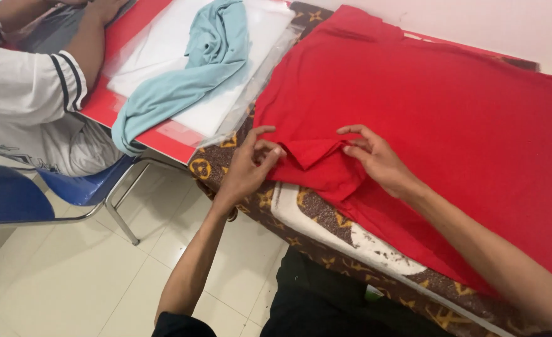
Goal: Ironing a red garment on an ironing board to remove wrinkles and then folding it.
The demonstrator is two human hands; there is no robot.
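Head view: the left hand (248, 165) and right hand (376, 159) pinch folds of a red cotton shirt (426, 106) spread on the brown patterned cloth-covered counter (257, 203), fingers closed on fabric, above a pale tiled floor (70, 274).

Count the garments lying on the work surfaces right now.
2: a red shirt spread on the patterned table, both hands pinching its near edge, and a light blue shirt on white sheets, upper left. Others may be hidden.

A single head-worn camera looks steeply down and forward from close above, over the person's forearms, onto the near edge of the tabletop (326, 215) and the tiled floor (70, 274) at left.
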